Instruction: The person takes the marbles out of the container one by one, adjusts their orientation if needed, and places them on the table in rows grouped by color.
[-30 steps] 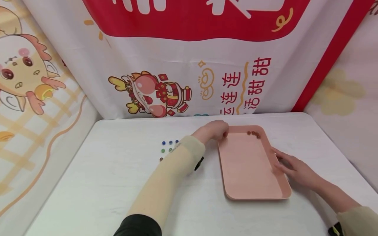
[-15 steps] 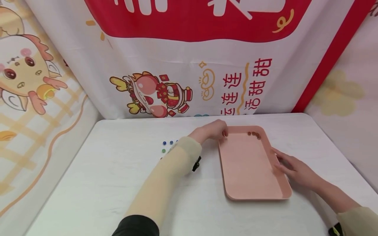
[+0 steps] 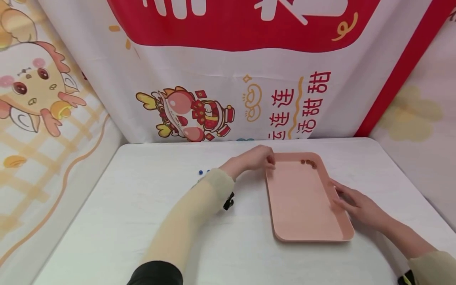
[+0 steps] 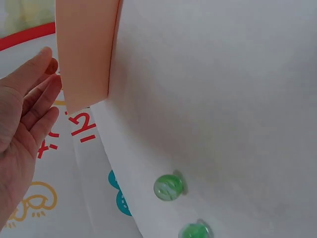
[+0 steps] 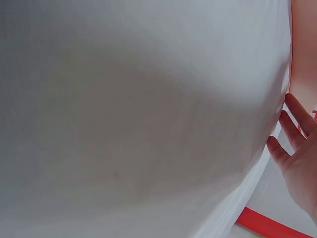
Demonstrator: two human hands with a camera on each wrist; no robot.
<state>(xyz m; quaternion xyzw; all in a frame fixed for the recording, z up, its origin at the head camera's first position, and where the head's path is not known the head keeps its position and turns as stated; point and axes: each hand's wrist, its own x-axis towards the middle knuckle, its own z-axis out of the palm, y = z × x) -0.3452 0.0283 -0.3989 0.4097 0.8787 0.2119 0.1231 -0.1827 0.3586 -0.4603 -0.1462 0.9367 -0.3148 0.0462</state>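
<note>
A pink rectangular tray [image 3: 301, 206] lies on the white table, with several brown marbles [image 3: 308, 162] grouped in its far right corner. Over its far left corner, my left hand [image 3: 251, 159] pinches a brown marble [image 4: 52, 66] between thumb and forefinger; the other fingers are loosely bent. Against the tray's right wall rests my right hand [image 3: 361, 206], its fingers nearly straight on the rim. Two blue marbles [image 3: 200, 172] show left of my left sleeve. Green marbles [image 4: 168, 187] appear in the left wrist view; the sleeve hides other marbles in the head view.
The white table [image 3: 107, 221] extends left and in front of the tray. A printed cloth [image 3: 210, 63] hangs behind its far edge, and patterned cloth [image 3: 46, 118] stands along the left side.
The left wrist and forearm have shifted slightly left and now cover more of the marbles on the table. The left fingers stay at the tray's far left corner. The right hand keeps its place.
</note>
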